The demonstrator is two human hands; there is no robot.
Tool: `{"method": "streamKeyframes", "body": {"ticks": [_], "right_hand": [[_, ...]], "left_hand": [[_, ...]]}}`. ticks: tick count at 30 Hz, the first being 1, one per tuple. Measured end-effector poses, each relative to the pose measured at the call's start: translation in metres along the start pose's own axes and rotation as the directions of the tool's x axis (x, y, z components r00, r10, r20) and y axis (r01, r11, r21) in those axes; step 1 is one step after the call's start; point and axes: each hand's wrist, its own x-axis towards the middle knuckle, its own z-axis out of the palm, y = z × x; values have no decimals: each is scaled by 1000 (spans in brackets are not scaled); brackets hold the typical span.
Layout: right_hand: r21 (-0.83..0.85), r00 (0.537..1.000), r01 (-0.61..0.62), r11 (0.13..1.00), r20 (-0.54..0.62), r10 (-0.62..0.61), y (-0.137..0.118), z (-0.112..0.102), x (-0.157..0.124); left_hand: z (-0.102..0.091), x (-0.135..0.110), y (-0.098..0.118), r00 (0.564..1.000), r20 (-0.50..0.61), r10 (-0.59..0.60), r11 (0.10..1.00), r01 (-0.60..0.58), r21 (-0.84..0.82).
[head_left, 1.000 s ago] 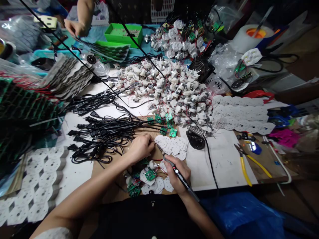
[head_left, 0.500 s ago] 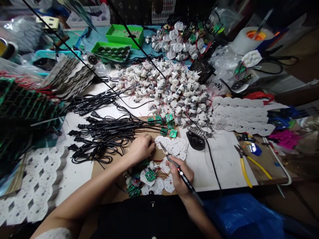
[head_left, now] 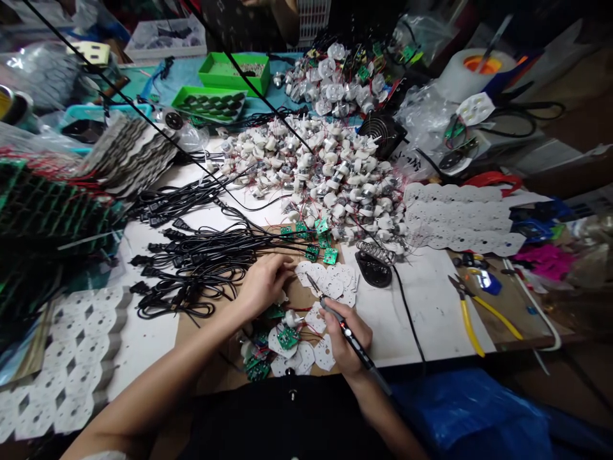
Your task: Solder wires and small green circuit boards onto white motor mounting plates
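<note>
My right hand [head_left: 348, 333] grips a soldering iron [head_left: 354, 345], its tip resting at or just above the white round boards [head_left: 335, 281]. My left hand [head_left: 264, 281] is closed, fingertips pinched at the left edge of those boards; whatever they hold is too small to make out. Below the hands, more white boards [head_left: 299, 359] lie with a green circuit board [head_left: 288, 337] and thin wires among them. Just beyond the fingers sit several small green circuit boards [head_left: 330, 255] attached to black power cords [head_left: 211, 249].
A big heap of white motor-like parts [head_left: 316, 166] covers the middle. An iron stand with a coil [head_left: 376, 263] stands to the right, near yellow-handled pliers [head_left: 472, 319]. Sheets of white boards [head_left: 460, 217] lie at right; green trays [head_left: 234, 73] and a person [head_left: 249, 22] are at the back.
My left hand has drawn slightly left, away from the white boards. The right hand with the soldering iron stays nearly in place. The view has shifted a little, and more of the person opposite shows.
</note>
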Motion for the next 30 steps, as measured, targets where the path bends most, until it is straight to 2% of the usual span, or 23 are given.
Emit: {"method": "streamKeyframes", "body": {"ticks": [7,12,20,30], "right_hand": [[0,1000,-2,1000,-4,2,-3,0,1],[3,1000,16,1000,25,-16,-3,1,2],[-18,997,29,999,68,-28,-15,6,13],[-45,993,59,997,102,-54,-17,8,20]], "left_hand": [[0,4,1,1000,-9,15,1000,-15,-22],[5,5,3,997,42,-64,998,64,16],[6,7,5,990,47,-131,991,132,-15],[8,7,7,992,5,-123,992,123,-20]]}}
